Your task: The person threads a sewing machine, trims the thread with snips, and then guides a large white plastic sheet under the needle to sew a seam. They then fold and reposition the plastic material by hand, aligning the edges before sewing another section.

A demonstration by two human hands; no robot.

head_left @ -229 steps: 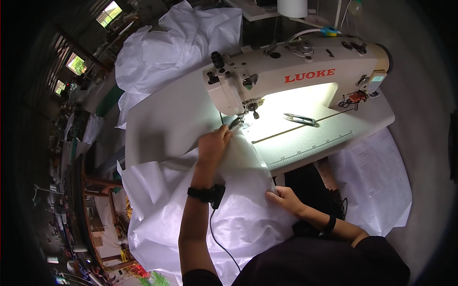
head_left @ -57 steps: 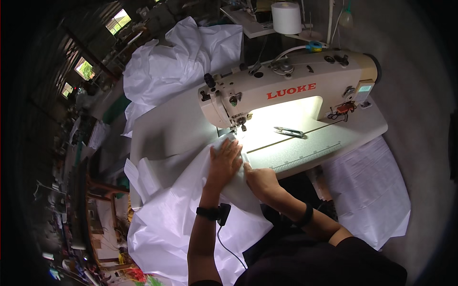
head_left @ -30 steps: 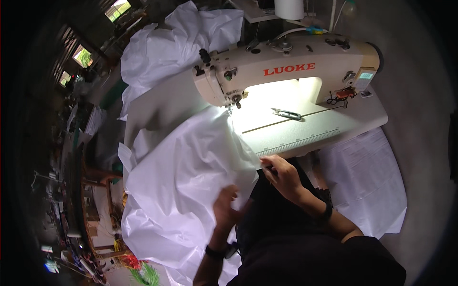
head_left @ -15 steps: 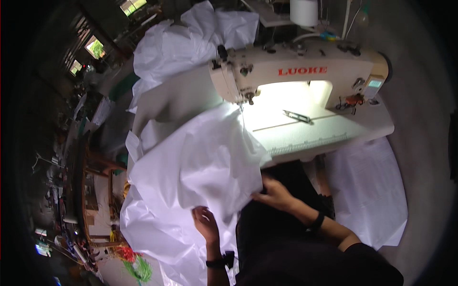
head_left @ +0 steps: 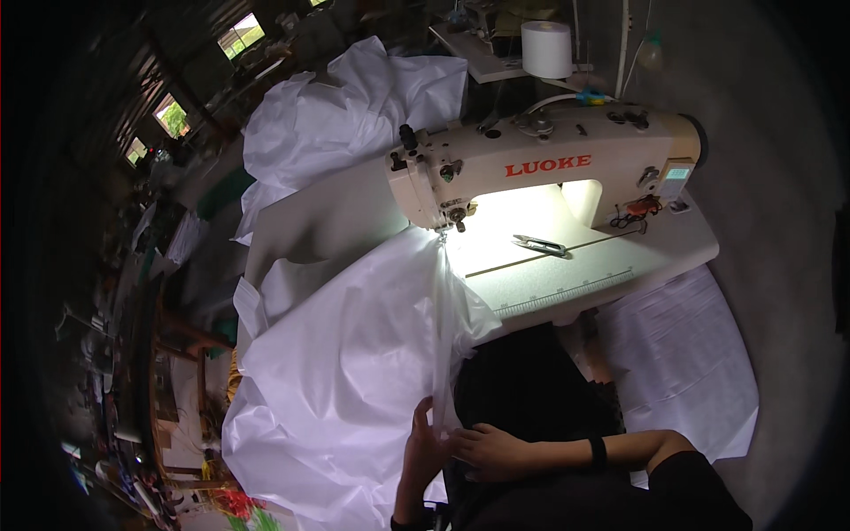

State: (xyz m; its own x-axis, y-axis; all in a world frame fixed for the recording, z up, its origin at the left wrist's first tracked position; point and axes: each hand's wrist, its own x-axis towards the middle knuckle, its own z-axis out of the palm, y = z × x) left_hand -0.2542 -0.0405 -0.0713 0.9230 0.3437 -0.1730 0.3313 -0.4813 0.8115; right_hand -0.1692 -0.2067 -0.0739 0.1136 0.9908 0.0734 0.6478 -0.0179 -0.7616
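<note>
A large white sheet (head_left: 328, 354), thin and shiny like film or coated cloth, hangs off the front of a sewing machine (head_left: 540, 159). One end of it lies under the needle area, and a gathered edge runs taut from there down toward me. My left hand (head_left: 424, 451) closes on the lower part of that edge, its index finger pointing up along it. Right beside it, my right hand (head_left: 487, 451) pinches the same edge; its fingertips are partly hidden where the hands meet. Thread snips (head_left: 541, 246) lie on the lit machine bed, right of the needle.
Another crumpled white heap (head_left: 341, 119) sits behind the table (head_left: 328, 199). More white material (head_left: 686, 354) hangs below the table on the right. A white thread cone (head_left: 546, 50) stands at the back. A wooden frame (head_left: 190, 332) is at the left.
Both hands have come together lower down at the sheet's edge; they were apart before. That edge is now pulled into a straight, taut fold from the needle. My view has shifted slightly.
</note>
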